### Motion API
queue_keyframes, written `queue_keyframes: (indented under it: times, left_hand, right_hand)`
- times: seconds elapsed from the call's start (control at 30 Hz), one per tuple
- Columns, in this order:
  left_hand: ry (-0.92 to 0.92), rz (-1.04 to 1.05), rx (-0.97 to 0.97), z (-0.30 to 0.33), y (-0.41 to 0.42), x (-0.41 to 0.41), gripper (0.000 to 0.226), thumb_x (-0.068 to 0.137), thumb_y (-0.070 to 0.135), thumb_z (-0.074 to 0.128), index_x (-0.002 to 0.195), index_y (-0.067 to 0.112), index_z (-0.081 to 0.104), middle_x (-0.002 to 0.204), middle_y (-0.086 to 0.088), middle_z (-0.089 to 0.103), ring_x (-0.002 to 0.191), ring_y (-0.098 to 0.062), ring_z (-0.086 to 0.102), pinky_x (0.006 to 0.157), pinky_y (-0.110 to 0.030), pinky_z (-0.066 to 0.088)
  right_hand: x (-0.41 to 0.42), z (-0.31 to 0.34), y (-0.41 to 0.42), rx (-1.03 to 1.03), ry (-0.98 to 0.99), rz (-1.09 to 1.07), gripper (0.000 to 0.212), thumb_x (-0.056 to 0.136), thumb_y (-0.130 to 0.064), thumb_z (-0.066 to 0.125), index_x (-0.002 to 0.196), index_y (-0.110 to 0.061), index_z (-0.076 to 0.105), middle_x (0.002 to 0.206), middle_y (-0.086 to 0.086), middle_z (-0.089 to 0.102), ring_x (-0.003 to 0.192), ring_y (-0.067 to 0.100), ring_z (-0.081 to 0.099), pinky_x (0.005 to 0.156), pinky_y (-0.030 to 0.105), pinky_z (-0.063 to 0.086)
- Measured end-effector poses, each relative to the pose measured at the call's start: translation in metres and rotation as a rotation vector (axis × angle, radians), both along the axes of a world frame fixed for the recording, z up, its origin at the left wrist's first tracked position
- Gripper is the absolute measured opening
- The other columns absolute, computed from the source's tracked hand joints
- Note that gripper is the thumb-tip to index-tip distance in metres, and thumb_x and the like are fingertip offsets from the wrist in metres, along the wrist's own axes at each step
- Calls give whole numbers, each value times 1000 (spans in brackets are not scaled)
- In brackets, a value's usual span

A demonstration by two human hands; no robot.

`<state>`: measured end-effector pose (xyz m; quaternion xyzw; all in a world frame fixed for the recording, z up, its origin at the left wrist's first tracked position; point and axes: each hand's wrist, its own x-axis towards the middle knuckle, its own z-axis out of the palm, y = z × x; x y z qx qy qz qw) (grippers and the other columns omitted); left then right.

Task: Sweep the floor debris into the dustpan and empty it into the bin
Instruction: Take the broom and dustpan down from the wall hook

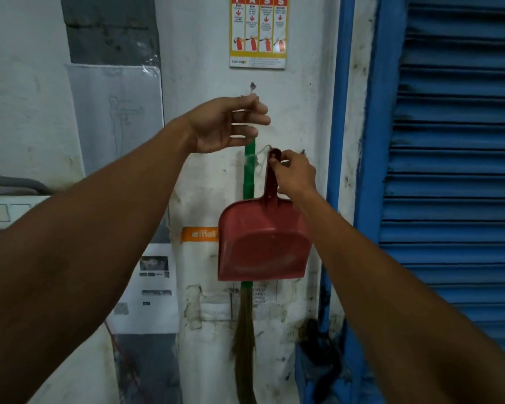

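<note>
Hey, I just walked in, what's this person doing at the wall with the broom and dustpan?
A person is at a white wall where a broom with a green handle and a red dustpan hang side by side. The left hand pinches the string loop at the top of the broom, just below a nail. The right hand holds the top of the dustpan's handle by its hanging string. Both tools are up at the wall, so no sweeping is under way.

Smooth plastic dustpan [263, 240] (matt), stained plaster wall [301, 112]
</note>
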<state>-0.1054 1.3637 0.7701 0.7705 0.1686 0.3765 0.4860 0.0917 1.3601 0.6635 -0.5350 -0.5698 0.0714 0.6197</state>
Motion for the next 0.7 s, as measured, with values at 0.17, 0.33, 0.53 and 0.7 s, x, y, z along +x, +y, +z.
queue_keyframes:
  times: [0.17, 0.33, 0.53, 0.7]
  left_hand:
    - [176, 327, 163, -39, -7, -21, 31, 99, 24, 66, 129, 15, 68, 123, 3, 74, 117, -26, 69, 105, -46, 53]
    - [783, 365, 308, -81, -34, -22, 27, 90, 39, 77, 116, 32, 75, 118, 8, 73, 115, -16, 67, 103, -45, 52]
    - [783, 383, 395, -100, -81, -21, 9, 92, 25, 77, 99, 23, 81, 96, 6, 79, 95, -17, 75, 96, -42, 60]
    - [838, 488, 437, -102, -119, -22, 9, 91, 20, 78, 100, 17, 78, 89, 5, 79, 87, -15, 74, 93, -38, 60]
  right_hand:
    - [-2, -10, -34, 12, 60, 27, 17, 98, -34, 67, 81, -38, 63, 92, -3, 73, 85, 20, 73, 77, 46, 64]
    - [-16, -12, -71, 11, 128, 124, 13, 100, -29, 65, 106, -19, 71, 98, 2, 73, 86, 22, 74, 61, 33, 63]
    - [-20, -9, -118, -89, 114, 312, 16, 101, -24, 65, 113, -15, 70, 105, 9, 73, 86, 24, 75, 69, 39, 64]
    - [-1, 4, -178, -358, 87, 434, 16, 96, -14, 60, 110, -10, 67, 117, 12, 67, 96, 30, 69, 79, 41, 65]
